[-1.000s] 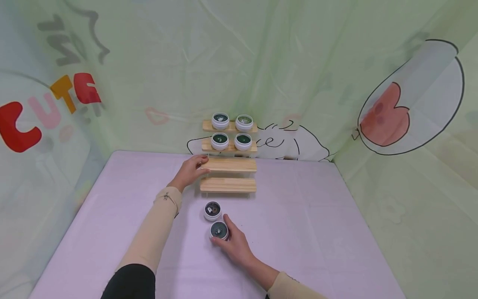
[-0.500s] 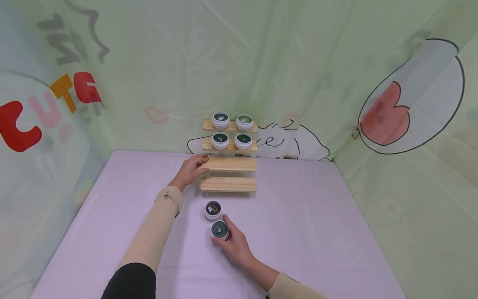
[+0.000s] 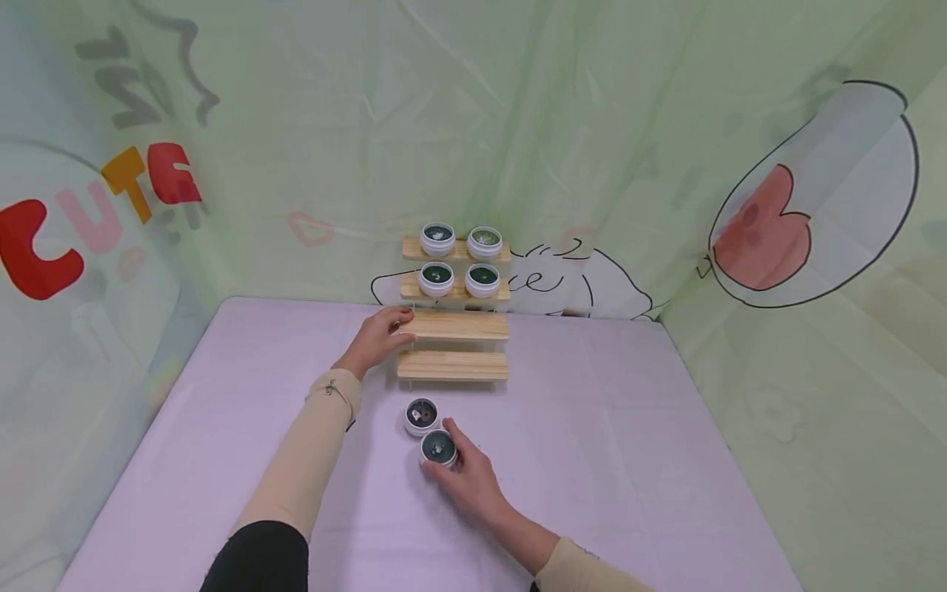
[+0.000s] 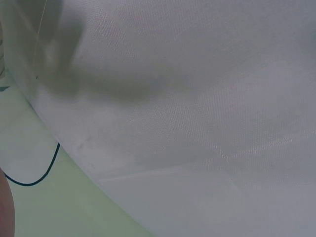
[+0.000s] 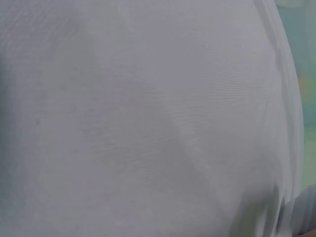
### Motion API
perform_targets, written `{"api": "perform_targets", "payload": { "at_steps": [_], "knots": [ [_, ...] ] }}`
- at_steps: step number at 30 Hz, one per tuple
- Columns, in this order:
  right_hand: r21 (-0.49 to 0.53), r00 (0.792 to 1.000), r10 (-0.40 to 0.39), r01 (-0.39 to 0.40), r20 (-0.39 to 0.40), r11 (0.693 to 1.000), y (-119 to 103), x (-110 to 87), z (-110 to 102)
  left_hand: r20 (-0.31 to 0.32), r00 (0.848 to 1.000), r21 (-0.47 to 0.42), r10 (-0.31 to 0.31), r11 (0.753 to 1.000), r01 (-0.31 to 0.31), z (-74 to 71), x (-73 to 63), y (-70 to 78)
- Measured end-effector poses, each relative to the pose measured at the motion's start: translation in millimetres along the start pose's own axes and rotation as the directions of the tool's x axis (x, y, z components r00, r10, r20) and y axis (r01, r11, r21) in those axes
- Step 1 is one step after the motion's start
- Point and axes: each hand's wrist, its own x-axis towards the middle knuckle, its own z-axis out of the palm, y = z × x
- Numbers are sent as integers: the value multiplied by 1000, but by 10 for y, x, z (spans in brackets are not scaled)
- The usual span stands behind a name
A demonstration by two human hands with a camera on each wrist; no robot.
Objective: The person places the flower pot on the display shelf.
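In the head view, my left hand grips the left end of a tiered wooden display stand, thumb on the near side of one tier and fingers at its far side. My right hand holds a small round white jar with a dark clear-topped lid, between thumb and fingers. Just beyond it, a second such jar with a dark picture on top stands on the cloth. Whether the held jar touches the cloth is hard to tell. The wrist views show mostly pale cloth.
Two jars stand on the top tier and two more on the tier below. The two lower tiers are bare wood. A lilac cloth covers the table, and a printed green curtain hangs behind it.
My right hand and the jar it holds have shifted slightly forward and to the right. The left hand and the stand have not visibly moved.
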Motion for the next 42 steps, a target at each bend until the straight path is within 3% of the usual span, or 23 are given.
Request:
{"api": "perform_targets", "payload": {
  "at_steps": [10, 18, 26, 31, 37, 42],
  "knots": [
    [73, 999, -38, 39, -11, 997, -128, 93, -68, 1, 1000, 1, 12, 1000, -12, -2, -13, 12],
    [215, 996, -36, 54, -88, 975, -559, 204, -257, -8, 1000, 1, 25, 1000, -25, -16, -15, 33],
    [171, 991, 3, 20, -132, 985, -406, 562, -268, 2, 1000, 20, 1, 1000, -1, -11, -14, 33],
    [174, 988, 8, 20, -156, 985, -498, 750, -315, 0, 1000, 26, 4, 1000, -4, -4, -16, 28],
    [191, 986, 16, 16, -164, 981, -617, 940, -351, -20, 998, 6, 66, 998, -66, -14, -32, 2],
    [139, 982, 34, -8, -185, 990, -678, 1078, -360, -6, 999, 3, 53, 999, -53, -15, -35, 3]
  ]
}}
